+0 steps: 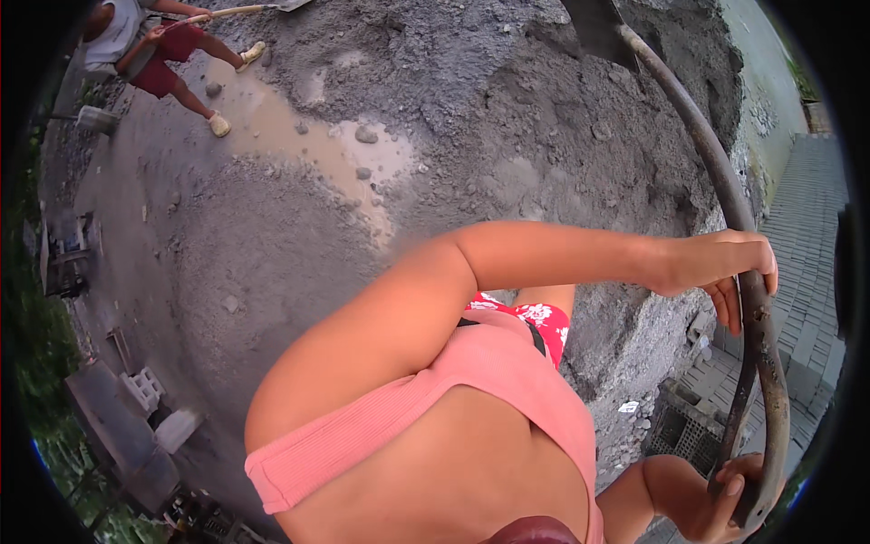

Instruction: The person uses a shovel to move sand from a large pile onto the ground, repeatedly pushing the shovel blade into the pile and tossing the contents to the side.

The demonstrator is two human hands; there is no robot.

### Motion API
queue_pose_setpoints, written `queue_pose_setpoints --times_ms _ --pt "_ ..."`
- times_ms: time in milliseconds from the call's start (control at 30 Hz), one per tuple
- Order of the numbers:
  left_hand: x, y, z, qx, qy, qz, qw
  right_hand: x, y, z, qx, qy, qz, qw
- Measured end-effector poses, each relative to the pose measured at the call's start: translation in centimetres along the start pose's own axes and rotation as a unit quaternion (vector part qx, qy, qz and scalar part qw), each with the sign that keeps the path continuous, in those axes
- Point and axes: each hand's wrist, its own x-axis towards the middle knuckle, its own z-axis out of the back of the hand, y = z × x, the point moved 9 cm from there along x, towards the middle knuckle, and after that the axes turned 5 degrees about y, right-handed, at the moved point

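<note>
A long-handled shovel [693, 118] runs down my right side, its dark blade [600, 32] against the grey sand heap [580, 136] at the far right. My left arm crosses in front of my body, and my left hand [720, 263] is closed round the shaft just above where it forks. Lower down, at the near right, my right hand [729, 503] grips the end of the forked handle. Part of the right hand's grip is hidden by the handle itself.
A co-worker [168, 54] stands at the far left, holding another shovel [227, 13]. Between us lies a muddy puddle [290, 136] with stones. Rows of stacked grey blocks [807, 245] and a dark crate [680, 422] are on the right. A hollow block [143, 390] sits at left.
</note>
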Motion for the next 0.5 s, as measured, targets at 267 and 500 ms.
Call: queue_pose_setpoints --times_ms 267,500 --pt "8.1 -5.1 30.2 -0.044 -0.303 -0.156 0.939 28.8 -14.8 -16.5 -0.002 0.085 -0.033 0.996" --pt "10.4 -5.1 59.1 -0.04 -0.517 -0.104 0.849 46.8 -32.2 -30.8 -0.014 0.076 0.044 0.996"
